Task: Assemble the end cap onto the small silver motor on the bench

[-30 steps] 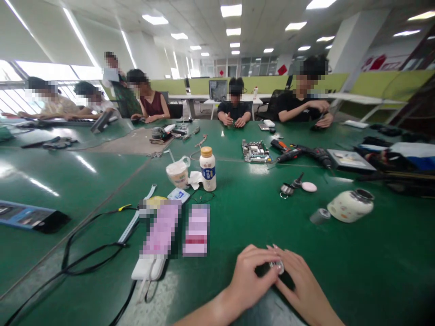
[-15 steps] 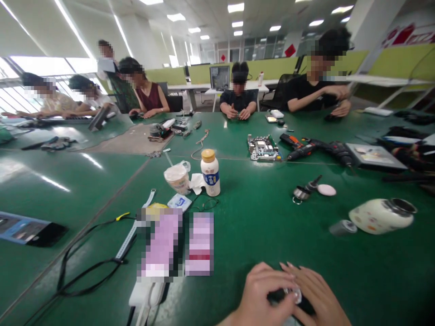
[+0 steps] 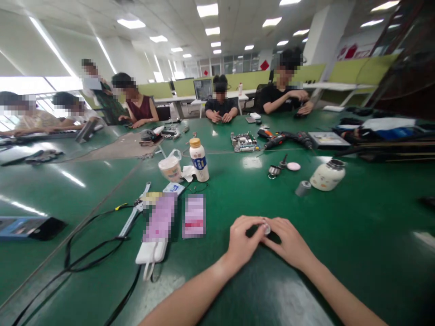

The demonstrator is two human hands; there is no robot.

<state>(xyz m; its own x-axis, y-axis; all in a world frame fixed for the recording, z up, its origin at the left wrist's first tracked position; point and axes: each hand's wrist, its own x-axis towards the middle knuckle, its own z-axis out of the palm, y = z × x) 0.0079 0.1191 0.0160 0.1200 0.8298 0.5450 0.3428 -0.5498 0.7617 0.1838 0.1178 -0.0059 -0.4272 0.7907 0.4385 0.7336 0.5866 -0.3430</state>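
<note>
Above the green table, my left hand [image 3: 245, 240] and my right hand [image 3: 288, 240] meet at the fingertips. Between them is a small clear, shiny round piece [image 3: 267, 229], pinched by both; its exact kind is too small to make out. Beyond my right hand, a cream-coloured flask body [image 3: 324, 176] lies tilted, its dark mouth uncovered. Close by are a grey cylinder [image 3: 303, 188], a metal ring-like part [image 3: 273, 171], a dark small part [image 3: 283, 162] and a pale pink disc [image 3: 293, 166].
Left of my hands lie a phone [image 3: 193, 216], a white power bank [image 3: 152, 251] with cables and a watch strap [image 3: 131, 222]. Farther off stand a drink bottle [image 3: 200, 162] and a plastic cup [image 3: 170, 167]. A circuit board [image 3: 244, 142] and drills [image 3: 288, 138] lie near co-workers across the table.
My hands have come up and away from me, showing more of the forearms, with the clear piece still between the fingers. The view has tilted up and turned slightly right.
</note>
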